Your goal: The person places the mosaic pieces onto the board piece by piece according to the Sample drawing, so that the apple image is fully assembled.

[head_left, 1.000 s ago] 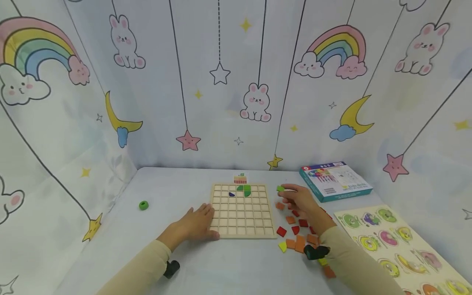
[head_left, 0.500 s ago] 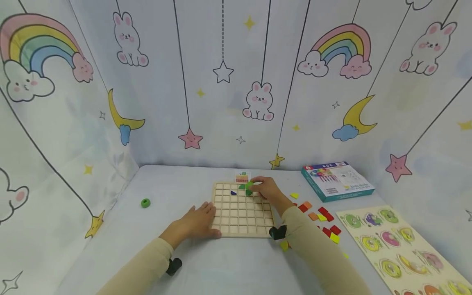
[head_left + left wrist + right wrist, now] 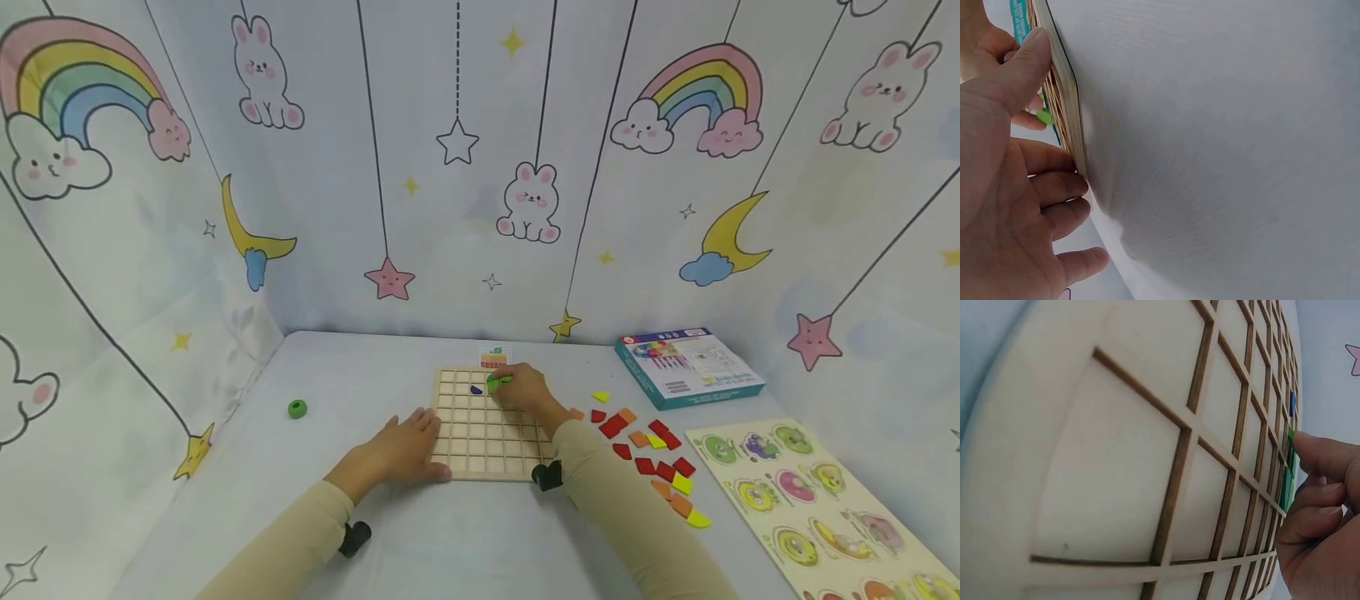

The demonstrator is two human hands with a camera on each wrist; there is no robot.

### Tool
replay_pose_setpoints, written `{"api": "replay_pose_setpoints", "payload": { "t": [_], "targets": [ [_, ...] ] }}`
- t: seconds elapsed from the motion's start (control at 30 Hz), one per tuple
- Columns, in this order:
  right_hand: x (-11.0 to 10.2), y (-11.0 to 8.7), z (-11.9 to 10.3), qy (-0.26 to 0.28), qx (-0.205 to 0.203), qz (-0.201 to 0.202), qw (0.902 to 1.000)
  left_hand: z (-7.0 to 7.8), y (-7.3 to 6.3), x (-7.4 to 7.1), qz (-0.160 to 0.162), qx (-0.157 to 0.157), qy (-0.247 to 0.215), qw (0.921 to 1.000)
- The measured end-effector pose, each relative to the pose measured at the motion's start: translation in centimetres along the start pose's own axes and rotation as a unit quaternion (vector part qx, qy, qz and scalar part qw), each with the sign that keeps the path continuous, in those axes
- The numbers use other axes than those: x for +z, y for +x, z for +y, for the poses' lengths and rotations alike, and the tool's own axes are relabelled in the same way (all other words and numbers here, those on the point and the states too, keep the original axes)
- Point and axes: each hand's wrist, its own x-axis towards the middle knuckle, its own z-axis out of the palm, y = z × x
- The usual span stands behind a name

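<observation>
A wooden grid board (image 3: pixel 480 433) lies on the table. My left hand (image 3: pixel 405 448) rests against its left edge, fingers extended and thumb at the near corner; in the left wrist view the fingertips (image 3: pixel 1075 184) touch the board's side. Over the back rows, my right hand (image 3: pixel 525 392) pinches a light green tile (image 3: pixel 1044 116) low at the board. Green pieces (image 3: pixel 1285 487) sit in cells beside its fingers, partly hidden by the hand. A small dark blue piece (image 3: pixel 476 390) lies in a cell to their left. Behind the board stands a small picture card (image 3: pixel 495 357).
Red, orange and yellow tiles (image 3: pixel 645 466) are scattered right of the board, some hidden by the right forearm. Farther right are a boxed set (image 3: pixel 693 367) and a fruit picture board (image 3: pixel 795 500). A green ring-shaped piece (image 3: pixel 297 408) lies at left.
My right hand has carried the light green tile from the scattered pieces leftward to the board's back rows, then slightly further left and down. The left hand stays at the board's edge.
</observation>
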Motion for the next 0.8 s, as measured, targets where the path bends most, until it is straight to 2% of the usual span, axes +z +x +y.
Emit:
{"api": "replay_pose_setpoints", "payload": {
  "t": [0.2, 0.37, 0.43, 0.53, 0.63, 0.7, 0.8],
  "targets": [
    [0.3, -0.1, 0.0, -0.022, -0.001, 0.001, 0.9998, 0.0, -0.1, -0.1, 0.006, 0.000, -0.005, 1.0000],
    [-0.5, -0.6, 0.7, -0.006, -0.011, 0.013, 0.9998, 0.2, 0.0, 0.1, 0.003, -0.005, -0.008, 0.9999],
    [-1.7, -1.1, 1.9, 0.020, -0.013, 0.024, 0.9994, 0.3, 0.1, 0.2, -0.001, -0.006, -0.004, 1.0000],
    [-4.7, -1.9, 4.5, 0.062, -0.003, 0.048, 0.9969, 0.3, 0.1, 0.4, -0.005, -0.007, -0.002, 1.0000],
    [-8.2, -2.5, 7.4, 0.098, 0.042, 0.075, 0.9914, 0.2, 0.1, 0.5, -0.005, -0.011, 0.002, 0.9999],
    [-10.4, -3.1, 9.1, 0.139, 0.076, 0.087, 0.9835, 0.2, 0.0, 0.4, 0.000, -0.010, 0.000, 0.9999],
    [-12.6, -3.9, 10.9, 0.205, 0.121, 0.098, 0.9663, 0.1, 0.1, 0.4, 0.004, -0.009, -0.003, 0.9999]
  ]
}}
